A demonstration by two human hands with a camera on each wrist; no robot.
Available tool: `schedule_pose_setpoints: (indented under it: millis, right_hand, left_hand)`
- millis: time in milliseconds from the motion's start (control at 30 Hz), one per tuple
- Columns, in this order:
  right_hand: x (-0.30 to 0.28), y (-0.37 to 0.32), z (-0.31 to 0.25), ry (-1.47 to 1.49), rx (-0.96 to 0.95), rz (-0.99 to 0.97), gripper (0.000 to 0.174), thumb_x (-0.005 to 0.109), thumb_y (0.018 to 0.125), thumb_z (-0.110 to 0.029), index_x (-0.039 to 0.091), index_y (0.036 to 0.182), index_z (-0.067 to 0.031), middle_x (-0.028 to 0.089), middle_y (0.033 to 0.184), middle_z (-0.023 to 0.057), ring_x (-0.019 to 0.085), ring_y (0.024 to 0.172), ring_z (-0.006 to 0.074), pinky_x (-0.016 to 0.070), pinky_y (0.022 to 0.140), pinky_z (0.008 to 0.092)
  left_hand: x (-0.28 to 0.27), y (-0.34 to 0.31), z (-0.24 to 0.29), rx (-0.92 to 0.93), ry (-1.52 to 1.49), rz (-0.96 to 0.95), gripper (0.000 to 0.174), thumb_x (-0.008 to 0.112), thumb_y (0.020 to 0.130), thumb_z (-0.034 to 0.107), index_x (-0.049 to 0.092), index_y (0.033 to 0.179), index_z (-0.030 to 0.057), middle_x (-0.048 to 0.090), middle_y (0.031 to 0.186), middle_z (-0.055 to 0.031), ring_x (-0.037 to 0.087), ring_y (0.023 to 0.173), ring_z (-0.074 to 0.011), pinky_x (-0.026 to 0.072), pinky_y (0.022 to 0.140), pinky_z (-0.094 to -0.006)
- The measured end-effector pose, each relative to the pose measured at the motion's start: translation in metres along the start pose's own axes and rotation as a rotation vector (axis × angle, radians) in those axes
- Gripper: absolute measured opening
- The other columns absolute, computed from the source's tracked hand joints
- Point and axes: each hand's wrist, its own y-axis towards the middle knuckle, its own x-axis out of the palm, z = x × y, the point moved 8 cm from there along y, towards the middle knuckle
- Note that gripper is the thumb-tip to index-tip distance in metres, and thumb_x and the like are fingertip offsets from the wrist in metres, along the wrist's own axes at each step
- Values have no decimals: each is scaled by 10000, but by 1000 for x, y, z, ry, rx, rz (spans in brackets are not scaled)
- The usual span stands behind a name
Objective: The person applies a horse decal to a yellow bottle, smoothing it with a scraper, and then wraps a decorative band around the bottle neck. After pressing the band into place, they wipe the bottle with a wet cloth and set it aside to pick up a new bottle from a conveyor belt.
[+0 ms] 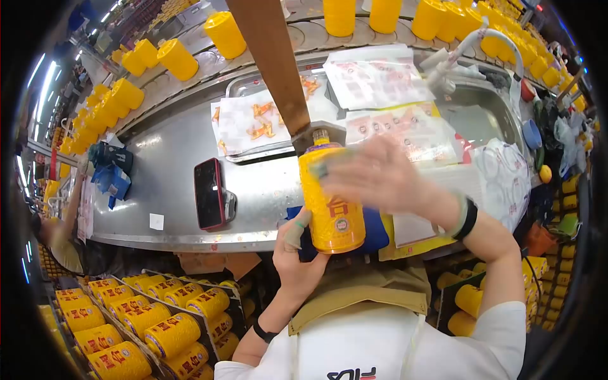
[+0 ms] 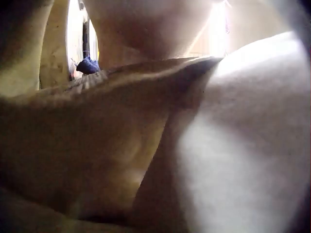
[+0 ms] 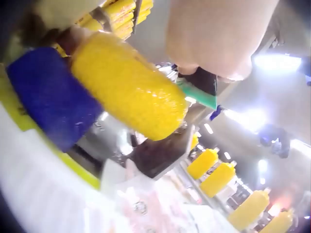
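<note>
A yellow bottle with red characters [image 1: 335, 218] leans with its neck at a metal bracket [image 1: 320, 132] on a wooden bar. My left hand [image 1: 297, 269] grips it low down, thumb along its side, other fingers mostly hidden. Blurred by motion, my right hand [image 1: 386, 180] is over the bottle's upper part. In the right wrist view its fingers [image 3: 214, 39] pinch a dark, green-edged piece [image 3: 201, 86] beside the yellow bottle [image 3: 129, 85]; contact between piece and bottle cannot be told. Mostly skin fills the left wrist view.
A red-edged phone [image 1: 209, 193] lies on the metal table [image 1: 171, 142]. Behind are a tray with orange-printed sheets [image 1: 250, 123], stacked packets [image 1: 380, 79] and a conveyor of yellow bottles [image 1: 225, 35]. A blue block [image 3: 51, 97] is below the bottle; racks of yellow bottles [image 1: 171, 332] stand lower left.
</note>
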Motion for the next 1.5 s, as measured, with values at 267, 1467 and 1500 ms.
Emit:
schedule_pose_setpoints:
  millis: [267, 1467, 1500]
  right_hand:
    - [-6, 0, 26, 187, 357, 46, 348, 754, 816, -53, 718, 1159, -98, 708, 999, 40, 655, 823, 252, 531, 752, 353]
    - [194, 6, 231, -192, 539, -561, 186, 636, 904, -197, 754, 1035, -139, 678, 1107, 116, 667, 1074, 295, 538, 862, 453]
    - [198, 7, 230, -199, 478, -547, 187, 627, 907, -199, 751, 1037, -148, 681, 1093, 101, 661, 1090, 288, 529, 874, 453]
  left_hand:
    - [4, 6, -2, 38, 17, -16, 707, 921, 696, 42, 638, 1343, 29, 638, 1280, -121, 653, 1136, -302, 515, 1002, -376]
    - [-3, 28, 25, 276, 70, -132, 652, 935, 664, 235, 714, 1262, 99, 649, 1357, -67, 607, 1193, -312, 506, 1001, -463]
    - [-3, 28, 24, 273, 69, -137, 652, 935, 664, 235, 714, 1262, 99, 649, 1357, -67, 607, 1193, -312, 506, 1001, -463]
